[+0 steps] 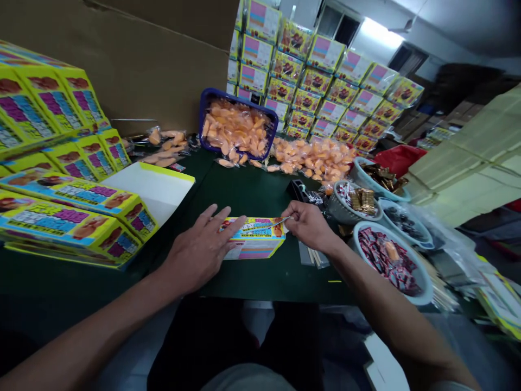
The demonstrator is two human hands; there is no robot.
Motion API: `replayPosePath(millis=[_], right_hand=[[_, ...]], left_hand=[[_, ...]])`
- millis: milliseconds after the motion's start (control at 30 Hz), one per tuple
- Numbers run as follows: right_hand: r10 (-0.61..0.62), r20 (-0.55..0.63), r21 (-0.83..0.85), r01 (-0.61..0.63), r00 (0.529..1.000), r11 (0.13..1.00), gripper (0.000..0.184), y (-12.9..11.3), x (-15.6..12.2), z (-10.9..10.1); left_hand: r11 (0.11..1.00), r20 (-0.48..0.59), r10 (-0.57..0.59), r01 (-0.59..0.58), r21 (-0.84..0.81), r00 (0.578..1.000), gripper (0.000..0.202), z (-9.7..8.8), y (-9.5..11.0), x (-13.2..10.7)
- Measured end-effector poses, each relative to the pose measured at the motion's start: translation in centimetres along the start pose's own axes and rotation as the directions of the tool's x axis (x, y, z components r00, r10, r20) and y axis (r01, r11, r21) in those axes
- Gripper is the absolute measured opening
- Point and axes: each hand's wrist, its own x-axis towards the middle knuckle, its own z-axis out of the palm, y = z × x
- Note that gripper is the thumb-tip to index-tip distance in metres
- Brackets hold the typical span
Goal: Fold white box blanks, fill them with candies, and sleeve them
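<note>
Our left hand (199,251) open and flat, fingertips on a yellow printed box (254,239), our right hand (308,226) pinching a thin silvery strip (280,221) at the box's right end, box between both hands on the dark green tabletop (260,285)

Bowls (425,288) of probably wrapped sweets (386,260), stacked cartons (313,81)
</note>
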Motion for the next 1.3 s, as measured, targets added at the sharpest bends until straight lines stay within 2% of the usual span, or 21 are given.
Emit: replayPosePath(millis=[167,333,467,600,700,800,867,933,1000,1067,1200,1300], right_hand=[[-0.153,-0.186,-0.201,0.115,0.970,0.973,0.020,0.7,-2.9,1.1],[-0.265,-0.196,-0.389,0.173,0.944,0.905,0.024,0.4,-3.7,1.3],[-0.332,-0.228,-0.399,0.223,0.915,0.889,0.035,0.6,-5.1,2.3],[-0.425,-0.258,-0.411,0.300,0.868,0.861,0.049,2.2,-7.6,4.1],[-0.470,-0.242,-0.403,0.353,0.849,0.845,0.056,3.1,-8.6,4.6],[-0.434,-0.275,-0.317,0.345,0.858,0.883,0.046,2.6,-8.5,3.8],[-0.421,-0.279,-0.321,0.330,0.863,0.888,0.054,1.8,-8.1,3.3],[-0.443,-0.225,-0.368,0.345,0.868,0.863,0.071,1.3,-7.5,3.4],[-0.487,-0.148,-0.403,0.397,0.861,0.824,0.074,1.5,-6.8,4.3],[-0.535,-0.111,-0.410,0.452,0.837,0.792,0.068,2.2,-6.1,5.5],[-0.580,-0.162,-0.401,0.483,0.798,0.778,0.068,3.8,-5.3,7.5],[-0.598,-0.184,-0.405,0.494,0.780,0.769,0.070,4.0,-5.3,7.7]], left_hand=[[0.999,0.018,-0.010,0.009,0.040,1.000,0.056,-0.3,0.2,0.0],[0.999,0.011,0.009,-0.009,0.034,1.000,0.055,-0.7,0.1,0.3],[0.999,-0.017,0.026,-0.025,0.044,1.000,0.055,-0.8,0.1,0.5],[0.999,-0.025,0.037,-0.037,0.029,0.999,0.055,-0.7,0.0,0.5],[0.998,-0.024,0.055,-0.055,0.022,0.998,0.056,-0.6,-0.3,0.5],[0.996,-0.022,0.093,-0.092,0.011,0.995,0.056,-0.6,-0.7,0.5],[0.995,-0.029,0.101,-0.101,-0.004,0.994,0.056,-0.5,-0.9,0.6],[0.995,-0.043,0.098,-0.099,-0.017,0.994,0.055,-0.4,-0.9,0.6],[0.996,-0.041,0.089,-0.090,-0.021,0.995,0.054,-0.2,-0.7,0.5],[0.998,-0.026,0.064,-0.065,-0.015,0.998,0.054,-0.1,-0.3,0.5],[0.999,-0.007,0.036,-0.036,-0.022,0.999,0.055,-0.4,0.0,0.4],[0.987,0.034,0.086,-0.081,-0.138,0.996,0.062,-2.0,-1.3,0.0]])
